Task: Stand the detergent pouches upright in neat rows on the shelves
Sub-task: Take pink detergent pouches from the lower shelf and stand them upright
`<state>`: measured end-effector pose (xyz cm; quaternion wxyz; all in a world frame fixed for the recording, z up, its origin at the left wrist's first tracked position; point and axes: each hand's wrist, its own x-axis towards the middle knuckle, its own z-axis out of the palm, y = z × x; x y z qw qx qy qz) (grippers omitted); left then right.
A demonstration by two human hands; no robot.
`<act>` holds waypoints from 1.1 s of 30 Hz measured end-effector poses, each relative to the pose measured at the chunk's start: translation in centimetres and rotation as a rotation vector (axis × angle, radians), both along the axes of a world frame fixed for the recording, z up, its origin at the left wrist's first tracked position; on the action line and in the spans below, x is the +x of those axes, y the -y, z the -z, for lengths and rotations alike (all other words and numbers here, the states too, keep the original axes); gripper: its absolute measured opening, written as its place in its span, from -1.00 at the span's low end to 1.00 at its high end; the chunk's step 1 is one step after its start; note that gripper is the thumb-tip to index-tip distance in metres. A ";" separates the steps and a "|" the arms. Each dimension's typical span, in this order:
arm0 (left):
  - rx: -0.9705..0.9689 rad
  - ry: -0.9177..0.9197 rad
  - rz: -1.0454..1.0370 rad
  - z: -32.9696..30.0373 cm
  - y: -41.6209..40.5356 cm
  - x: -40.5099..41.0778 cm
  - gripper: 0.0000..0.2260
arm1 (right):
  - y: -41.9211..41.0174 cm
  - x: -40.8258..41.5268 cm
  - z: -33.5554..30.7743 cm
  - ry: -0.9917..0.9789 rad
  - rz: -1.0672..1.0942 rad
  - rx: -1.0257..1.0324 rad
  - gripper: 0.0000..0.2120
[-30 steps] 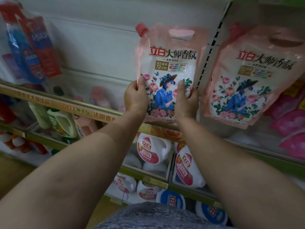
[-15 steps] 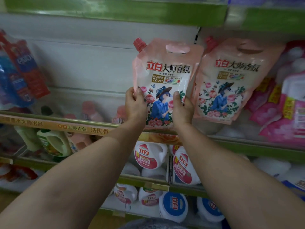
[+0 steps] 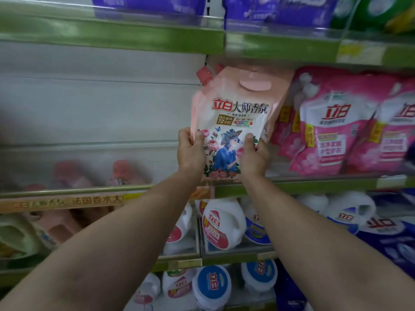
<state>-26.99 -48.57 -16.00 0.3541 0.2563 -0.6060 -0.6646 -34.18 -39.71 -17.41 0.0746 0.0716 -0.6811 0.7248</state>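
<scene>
A pale pink detergent pouch point(image 3: 238, 113) with a red cap and a flower picture stands upright at the front of the middle shelf point(image 3: 314, 186). My left hand point(image 3: 190, 151) grips its lower left edge and my right hand point(image 3: 254, 157) grips its lower right edge. A second pale pink pouch point(image 3: 279, 97) is almost hidden right behind it. Bright pink pouches point(image 3: 332, 131) stand in a row just to the right.
The shelf section to the left is bare behind its clear front guard point(image 3: 89, 167), with pink bottles point(image 3: 125, 173) blurred through it. White detergent jugs point(image 3: 221, 223) fill the shelves below. Purple packs point(image 3: 157, 3) sit on the green top shelf.
I have slid the pouch to the right, so it now covers the second pale pink pouch. My view has turned right and upward, bringing the bright pink pouches into sight.
</scene>
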 end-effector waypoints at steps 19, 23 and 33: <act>0.086 0.033 -0.023 1.1 -4.9 -8.3 -0.79 | -5.6 -7.9 -0.6 0.054 -0.092 -0.061 -0.68; 0.081 0.051 -0.129 2.1 -5.3 -9.1 -0.67 | -5.4 -8.8 -0.3 0.051 -0.075 -0.031 -0.60; 0.143 0.059 -0.273 2.4 -5.1 -10.1 -0.60 | -4.7 -11.8 0.1 0.044 -0.111 -0.021 -0.60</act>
